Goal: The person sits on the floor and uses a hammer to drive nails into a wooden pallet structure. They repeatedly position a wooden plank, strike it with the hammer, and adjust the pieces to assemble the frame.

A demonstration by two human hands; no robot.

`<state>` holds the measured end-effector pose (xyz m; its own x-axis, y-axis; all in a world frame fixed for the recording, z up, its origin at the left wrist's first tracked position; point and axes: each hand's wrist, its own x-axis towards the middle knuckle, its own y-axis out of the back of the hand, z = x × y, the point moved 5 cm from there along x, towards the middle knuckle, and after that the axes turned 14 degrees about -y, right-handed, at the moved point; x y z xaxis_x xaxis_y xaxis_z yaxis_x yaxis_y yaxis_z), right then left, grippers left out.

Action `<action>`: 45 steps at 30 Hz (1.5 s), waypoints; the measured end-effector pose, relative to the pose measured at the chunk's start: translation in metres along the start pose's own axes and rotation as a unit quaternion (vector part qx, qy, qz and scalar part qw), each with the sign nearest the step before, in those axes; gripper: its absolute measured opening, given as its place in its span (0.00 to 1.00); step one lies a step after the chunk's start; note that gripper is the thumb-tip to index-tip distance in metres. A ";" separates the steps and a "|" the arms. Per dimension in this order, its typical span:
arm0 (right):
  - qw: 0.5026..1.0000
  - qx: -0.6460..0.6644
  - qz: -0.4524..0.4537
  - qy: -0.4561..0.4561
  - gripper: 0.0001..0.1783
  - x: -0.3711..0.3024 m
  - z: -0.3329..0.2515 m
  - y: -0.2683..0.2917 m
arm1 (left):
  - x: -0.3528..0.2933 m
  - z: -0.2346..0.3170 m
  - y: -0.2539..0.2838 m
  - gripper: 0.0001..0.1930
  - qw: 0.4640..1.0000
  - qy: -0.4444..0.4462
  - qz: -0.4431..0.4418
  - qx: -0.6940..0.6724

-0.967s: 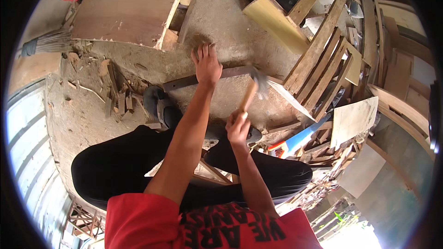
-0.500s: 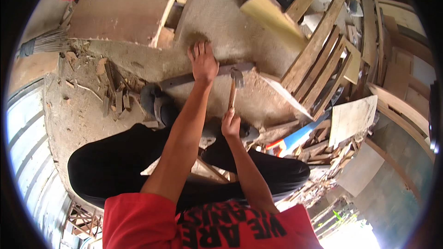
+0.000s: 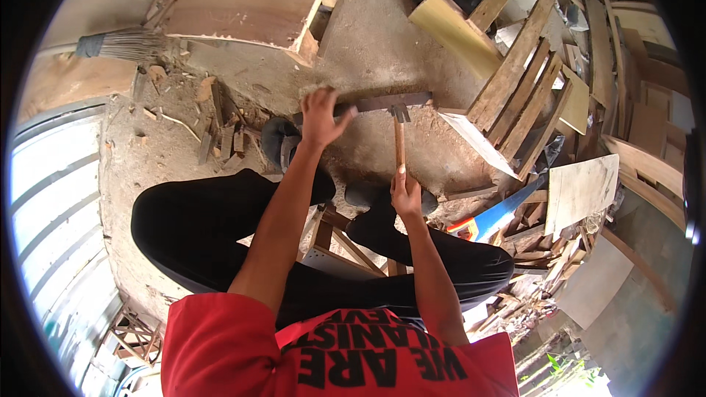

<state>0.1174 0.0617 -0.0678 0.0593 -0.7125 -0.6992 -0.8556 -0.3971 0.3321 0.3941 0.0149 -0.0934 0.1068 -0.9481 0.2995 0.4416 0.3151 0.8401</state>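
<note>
A dark, narrow strip of wood (image 3: 384, 102) lies across the dirty floor in front of my feet. Over its left part is my left hand (image 3: 321, 119), fingers apart and slightly blurred, with no object in it; I cannot tell if it touches the strip. My right hand (image 3: 407, 195) is wrapped round the lower handle of a hammer (image 3: 399, 148). The hammer's metal head is at the strip's near edge, right of its middle; whether they touch is unclear.
A plywood box (image 3: 243, 0) stands at the far left, near a stick broom (image 3: 125, 45). Wood scraps (image 3: 213, 121) lie left of my feet. On the right are a slatted wooden pallet (image 3: 515, 95), a blue-bladed handsaw (image 3: 496, 217) and piled offcuts. A small wooden seat (image 3: 342, 259) is under me.
My left hand has come back toward me and left along the strip, its thumb now spread. The right hand still grips the hammer near the strip. The whole view has shifted slightly.
</note>
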 end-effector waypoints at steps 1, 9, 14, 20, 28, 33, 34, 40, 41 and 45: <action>0.998 -0.041 0.034 0.038 0.34 -0.003 -0.006 0.005 | -0.012 0.006 -0.005 0.21 0.998 -0.042 -0.040 0.013; 0.924 -0.338 0.169 0.054 0.34 -0.042 0.000 0.099 | 0.008 0.020 0.015 0.21 0.989 0.002 -0.128 -0.068; 0.908 -0.344 0.223 0.090 0.28 -0.049 0.028 0.118 | 0.044 0.051 0.070 0.19 0.989 0.004 -0.065 -0.129; 0.814 -0.168 0.382 0.404 0.37 -0.130 -0.126 0.132 | 0.084 0.130 0.163 0.30 0.953 -0.039 -0.196 -0.227; 0.697 -0.376 0.389 0.469 0.43 -0.188 -0.236 0.198 | 0.092 0.221 0.213 0.32 0.910 -0.191 -0.289 -0.227; 0.712 -0.394 0.377 0.442 0.41 -0.176 -0.216 0.211 | 0.082 0.253 0.229 0.25 0.939 -0.216 -0.256 -0.080; 0.704 -0.386 0.389 0.451 0.40 -0.178 -0.214 0.210 | 0.079 0.250 0.225 0.24 0.941 -0.216 -0.244 -0.088; 0.741 -0.377 0.390 0.396 0.40 -0.179 -0.188 0.192 | 0.067 0.236 0.206 0.24 0.940 -0.206 -0.247 -0.108; 0.758 -0.386 0.376 0.368 0.40 -0.177 -0.186 0.192 | 0.066 0.233 0.203 0.24 0.943 -0.211 -0.234 -0.103; 0.760 -0.376 0.377 0.373 0.39 -0.184 -0.189 0.199 | 0.065 0.238 0.197 0.24 0.940 -0.216 -0.225 -0.140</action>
<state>0.0334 0.0042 0.2462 0.2133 -0.9200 0.3287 -0.2712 0.2675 0.9246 0.2757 0.0252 0.1996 -0.4918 -0.8581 0.1478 0.5791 -0.1955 0.7915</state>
